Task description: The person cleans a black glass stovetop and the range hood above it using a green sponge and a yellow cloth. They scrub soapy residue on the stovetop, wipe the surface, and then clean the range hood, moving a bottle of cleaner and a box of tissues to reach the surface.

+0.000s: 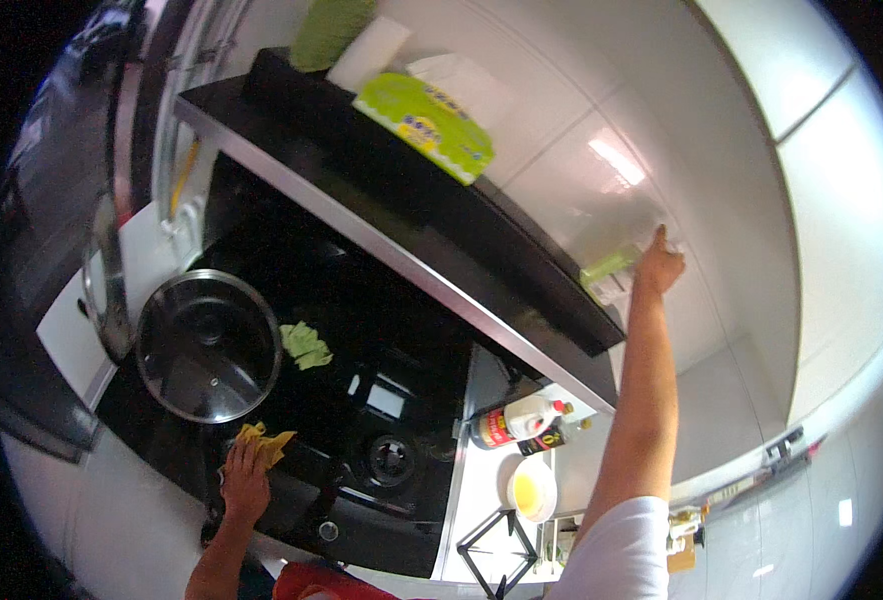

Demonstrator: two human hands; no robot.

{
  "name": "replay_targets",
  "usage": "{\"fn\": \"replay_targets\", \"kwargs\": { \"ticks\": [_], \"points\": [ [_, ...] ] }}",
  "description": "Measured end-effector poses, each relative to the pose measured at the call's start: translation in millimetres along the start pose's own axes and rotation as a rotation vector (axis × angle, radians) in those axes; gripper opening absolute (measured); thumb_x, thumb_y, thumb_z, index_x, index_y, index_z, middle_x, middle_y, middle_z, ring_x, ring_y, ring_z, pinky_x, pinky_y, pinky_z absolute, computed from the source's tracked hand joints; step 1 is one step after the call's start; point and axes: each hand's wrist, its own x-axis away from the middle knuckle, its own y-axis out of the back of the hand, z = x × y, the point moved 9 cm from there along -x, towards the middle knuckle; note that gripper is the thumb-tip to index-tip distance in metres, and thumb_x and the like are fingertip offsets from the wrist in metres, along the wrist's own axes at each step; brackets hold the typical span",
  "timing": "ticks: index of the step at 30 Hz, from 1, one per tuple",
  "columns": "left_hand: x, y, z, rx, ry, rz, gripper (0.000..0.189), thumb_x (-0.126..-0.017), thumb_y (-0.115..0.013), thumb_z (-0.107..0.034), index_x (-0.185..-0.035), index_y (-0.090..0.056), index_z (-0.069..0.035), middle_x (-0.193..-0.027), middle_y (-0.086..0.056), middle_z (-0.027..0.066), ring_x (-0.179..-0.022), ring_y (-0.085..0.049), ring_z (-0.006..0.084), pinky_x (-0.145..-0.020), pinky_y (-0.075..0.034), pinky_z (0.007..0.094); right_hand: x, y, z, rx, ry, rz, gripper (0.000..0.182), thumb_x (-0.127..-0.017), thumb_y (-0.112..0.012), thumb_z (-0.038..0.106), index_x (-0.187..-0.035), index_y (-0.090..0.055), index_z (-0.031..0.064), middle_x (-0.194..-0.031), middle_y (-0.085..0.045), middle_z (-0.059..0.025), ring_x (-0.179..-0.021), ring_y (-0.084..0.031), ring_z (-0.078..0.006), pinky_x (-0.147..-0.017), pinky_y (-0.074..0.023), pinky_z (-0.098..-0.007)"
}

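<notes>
My left hand point(246, 480) lies on a crumpled yellow cloth point(270, 444) at the front edge of the black glass hob point(321, 480), just below a pan with a glass lid point(208, 346). A light green cloth point(306, 346) rests on the hob to the right of the pan. My right arm stretches up to the tiled wall; my right hand point(660, 266) has a finger extended against the tile, beside a green and white packet point(610, 268) at the shelf's right end. Whether that hand holds something small cannot be told.
A dark shelf point(381, 217) with a metal edge runs above the hob, bearing a green tissue pack point(426, 126). Right of the hob stand sauce bottles point(512, 421), a white bowl with yellow contents point(533, 491) and a black pan support point(497, 553). Another glass lid point(105, 277) leans at left.
</notes>
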Motion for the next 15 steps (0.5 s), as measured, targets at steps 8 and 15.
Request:
{"fn": "replay_targets", "kwargs": {
  "ticks": [8,15],
  "points": [
    [0,4,-1,-0.016,0.067,0.065,0.048,-0.087,-0.066,-0.012,-0.134,-0.061,-0.002,-0.15,-0.05,0.0164,-0.146,-0.04,0.0365,-0.123,-0.03,0.0529,-6,-26,18,-0.441,0.239,0.263,0.081,-0.081,-0.084,0.057,-0.117,-0.067,-0.0135,-0.108,-0.074,-0.0237,-0.097,-0.071,-0.0332,-0.09,-0.054,-0.0445],
    [-5,0,0,-0.056,0.042,0.052,0.04,-0.092,-0.059,-0.01,-0.13,-0.066,-0.001,-0.148,-0.055,0.0154,-0.144,-0.044,0.036,-0.122,-0.032,0.0505,38,60,20,-0.621,0.04,0.05,0.059,-0.099,-0.074,0.033,-0.133,-0.058,-0.0111,-0.131,-0.067,-0.0212,-0.114,-0.065,-0.0267,-0.103,-0.0501,-0.0386]
  ]
}}
